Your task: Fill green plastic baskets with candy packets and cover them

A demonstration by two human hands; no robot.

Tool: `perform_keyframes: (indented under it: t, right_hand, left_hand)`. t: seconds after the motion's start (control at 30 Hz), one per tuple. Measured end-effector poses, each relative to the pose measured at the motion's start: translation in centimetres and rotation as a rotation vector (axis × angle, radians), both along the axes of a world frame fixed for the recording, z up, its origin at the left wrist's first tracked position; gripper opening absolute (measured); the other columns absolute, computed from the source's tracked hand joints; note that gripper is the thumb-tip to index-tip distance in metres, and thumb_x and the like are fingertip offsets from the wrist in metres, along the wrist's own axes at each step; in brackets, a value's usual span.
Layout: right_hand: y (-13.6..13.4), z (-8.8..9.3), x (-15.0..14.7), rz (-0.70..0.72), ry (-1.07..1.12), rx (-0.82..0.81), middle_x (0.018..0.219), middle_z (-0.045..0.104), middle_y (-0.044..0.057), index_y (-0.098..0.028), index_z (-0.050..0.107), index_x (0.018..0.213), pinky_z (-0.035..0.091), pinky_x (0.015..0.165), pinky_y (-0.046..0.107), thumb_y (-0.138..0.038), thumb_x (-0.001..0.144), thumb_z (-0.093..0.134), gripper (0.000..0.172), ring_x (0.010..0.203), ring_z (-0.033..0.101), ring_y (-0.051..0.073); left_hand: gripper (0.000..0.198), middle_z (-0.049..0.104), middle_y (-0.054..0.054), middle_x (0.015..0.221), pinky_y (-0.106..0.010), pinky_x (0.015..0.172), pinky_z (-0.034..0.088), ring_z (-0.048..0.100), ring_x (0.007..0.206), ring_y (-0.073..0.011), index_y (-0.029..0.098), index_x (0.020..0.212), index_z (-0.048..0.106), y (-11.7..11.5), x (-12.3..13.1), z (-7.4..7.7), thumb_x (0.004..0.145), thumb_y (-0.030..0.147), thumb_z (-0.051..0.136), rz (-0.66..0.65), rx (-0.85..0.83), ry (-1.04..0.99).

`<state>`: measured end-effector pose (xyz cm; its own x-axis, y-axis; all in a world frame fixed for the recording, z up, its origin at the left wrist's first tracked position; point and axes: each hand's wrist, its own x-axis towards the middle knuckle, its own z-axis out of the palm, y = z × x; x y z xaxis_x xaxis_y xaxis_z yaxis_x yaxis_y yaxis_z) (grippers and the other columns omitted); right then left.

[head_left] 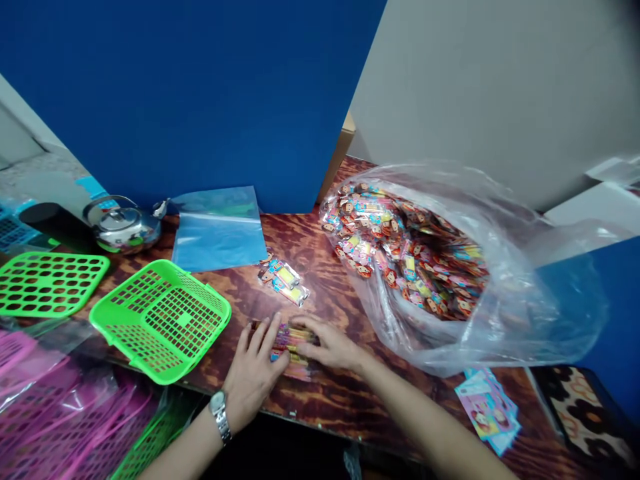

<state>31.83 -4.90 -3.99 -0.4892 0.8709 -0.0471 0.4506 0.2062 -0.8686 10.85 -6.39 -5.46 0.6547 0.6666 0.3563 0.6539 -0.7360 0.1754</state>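
Green baskets: two in plain view, the near green basket (160, 320) and the far green basket (47, 283), plus one green rim (145, 440) at the lower edge. Pink baskets (55, 413): one nested stack (number not separable). Kettle (123, 227): one. Black cylinder (55, 223): one. Blue sleeves (217, 227): one pile. Clear bag (525, 320): one, its packets too many to count. Loose packets (284, 279): about three. Bundle of packets (295, 340): one, count hidden. Printed cards (487, 407): several, fanned. Hands: two, left hand (253, 373) and right hand (333, 348). Wristwatch (219, 413): one.
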Motion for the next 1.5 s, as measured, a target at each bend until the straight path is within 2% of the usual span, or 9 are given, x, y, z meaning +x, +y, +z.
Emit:
perform_keyframes:
  t: [0.17, 0.3, 0.4, 0.53, 0.83, 0.97, 1.13, 1.3, 1.5]
  right_hand:
    - [-3.4, -2.8, -1.1, -0.460, 0.324, -0.157, 0.093, 0.065, 0.006, -0.021, 0.049, 0.116, 0.047, 0.082, 0.034, -0.049, 0.094, 0.027, 0.042, 0.088, 0.061, 0.018]
    - [-4.3, -4.0, -2.3, -0.584, 0.410, -0.139, 0.091, 0.064, 0.007, -0.021, 0.051, 0.110, 0.047, 0.085, 0.036, -0.055, 0.093, 0.020, 0.048, 0.091, 0.061, 0.020]
    - [-4.2, -4.3, -3.2, -0.678, 0.448, -0.130, 0.090, 0.063, 0.007, -0.021, 0.051, 0.107, 0.048, 0.082, 0.035, -0.053, 0.094, 0.016, 0.049, 0.088, 0.061, 0.019]
    - [-3.9, -4.1, -3.9, -0.719, 0.437, -0.110, 0.088, 0.063, 0.006, -0.020, 0.053, 0.105, 0.047, 0.084, 0.034, -0.049, 0.095, 0.019, 0.045, 0.089, 0.060, 0.018]
    - [-1.6, -2.9, -2.6, -0.594, 0.601, -0.238, 0.088, 0.063, 0.010, -0.020, 0.052, 0.105, 0.050, 0.072, 0.037, -0.056, 0.092, 0.016, 0.053, 0.078, 0.062, 0.021]
    - [0.9, 0.2, -4.4, -0.483, 0.458, -0.114, 0.092, 0.062, 0.008, -0.021, 0.052, 0.109, 0.051, 0.070, 0.033, -0.051, 0.091, 0.031, 0.040, 0.078, 0.063, 0.019]
    - [2.7, 2.8, -11.0, 0.004, 0.070, 0.234, 0.107, 0.063, 0.005, -0.025, 0.047, 0.124, 0.047, 0.083, 0.031, -0.035, 0.091, 0.042, 0.035, 0.095, 0.059, 0.019]
    - [5.0, 0.6, -14.6, 0.107, -0.210, 0.402, 0.096, 0.064, 0.007, -0.022, 0.052, 0.119, 0.048, 0.075, 0.030, -0.045, 0.091, 0.041, 0.037, 0.084, 0.061, 0.020]
    - [7.2, -0.6, -13.7, 0.031, -0.096, 0.488, 0.093, 0.061, 0.005, -0.020, 0.056, 0.105, 0.045, 0.076, 0.025, -0.044, 0.089, 0.048, 0.030, 0.084, 0.059, 0.015]
  left_hand:
    - [0.026, 0.029, -0.016, 0.145, -0.053, 0.095, 0.033, 0.047, 0.113, -0.0319, 0.026, 0.099, 0.061, -0.4, -0.4, 0.3, 0.074, 0.029, 0.067, 0.023, -0.010, 0.078]
    - [0.066, 0.033, -0.018, 0.143, -0.048, 0.094, 0.035, 0.047, 0.111, -0.0319, 0.022, 0.131, 0.043, -0.3, -0.6, 1.3, 0.070, 0.033, 0.068, 0.070, -0.093, 0.224]
    - [0.082, 0.047, -0.018, 0.131, -0.061, 0.103, 0.017, 0.039, 0.120, -0.0357, 0.015, 0.140, 0.029, 0.5, -0.2, 2.3, 0.071, 0.041, 0.064, 0.030, -0.128, 0.312]
    - [0.057, 0.054, -0.018, 0.119, -0.067, 0.102, 0.001, 0.037, 0.122, -0.0346, 0.010, 0.128, 0.044, 1.9, 0.8, 2.9, 0.080, 0.039, 0.053, -0.078, -0.123, 0.403]
    - [0.040, 0.059, -0.010, 0.091, -0.038, 0.073, 0.043, 0.055, 0.080, -0.0216, 0.010, 0.115, 0.048, 2.4, 1.3, 4.6, 0.077, 0.024, 0.053, -0.182, -0.149, 0.461]
    - [0.035, 0.059, -0.011, 0.098, -0.040, 0.080, 0.038, 0.054, 0.088, -0.0230, 0.012, 0.119, 0.046, 2.7, -3.5, 9.7, 0.085, 0.019, 0.040, -0.043, 0.058, 0.306]
    - [0.040, 0.058, -0.015, 0.106, -0.041, 0.081, 0.038, 0.052, 0.095, -0.0302, 0.011, 0.117, 0.046, 5.7, -12.6, 14.0, 0.081, 0.029, 0.046, 0.169, 0.217, 0.328]
    - [0.040, 0.059, -0.015, 0.108, -0.039, 0.079, 0.039, 0.054, 0.094, -0.0293, 0.012, 0.115, 0.048, 8.3, -17.2, 12.2, 0.078, 0.027, 0.051, 0.219, 0.131, 0.541]
    - [0.036, 0.062, -0.008, 0.095, -0.035, 0.078, 0.037, 0.056, 0.089, -0.0241, 0.017, 0.107, 0.054, 10.9, -15.6, 9.1, 0.072, 0.010, 0.051, 0.013, -0.059, 0.698]
